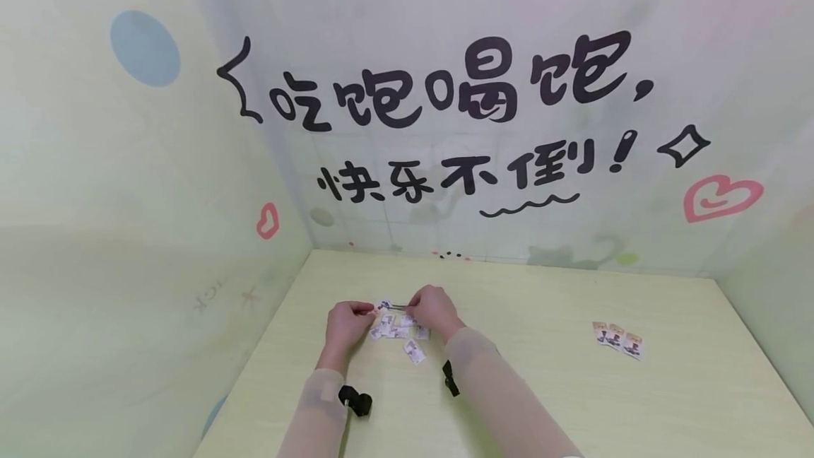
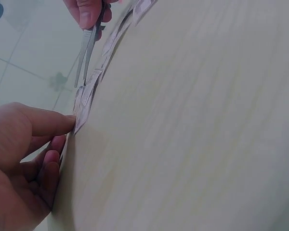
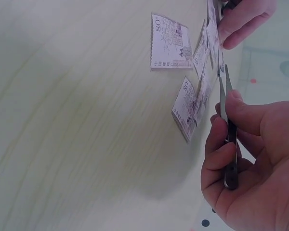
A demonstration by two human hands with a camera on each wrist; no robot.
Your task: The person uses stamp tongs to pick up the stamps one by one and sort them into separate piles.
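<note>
My left hand (image 1: 346,324) is at the far left edge of a loose group of postage stamps (image 1: 398,332), pinching one stamp (image 1: 384,305) between thumb and finger. Slim tweezers (image 3: 231,171), with a dark handle and metal tips, are gripped in my right hand (image 1: 434,308). They point left, and their slightly parted tips reach that same stamp. The other stamps, pale with purple print and perforated edges, lie overlapping just in front of the hands. One stamp (image 3: 169,44) lies a little apart, nearer to me.
On the right side of the light wooden table (image 1: 521,373) lie 3 orange-and-white stamps (image 1: 615,338), overlapping in a row. A printed fabric wall (image 1: 407,232) with large black lettering stands behind the table, and similar walls close off both sides.
</note>
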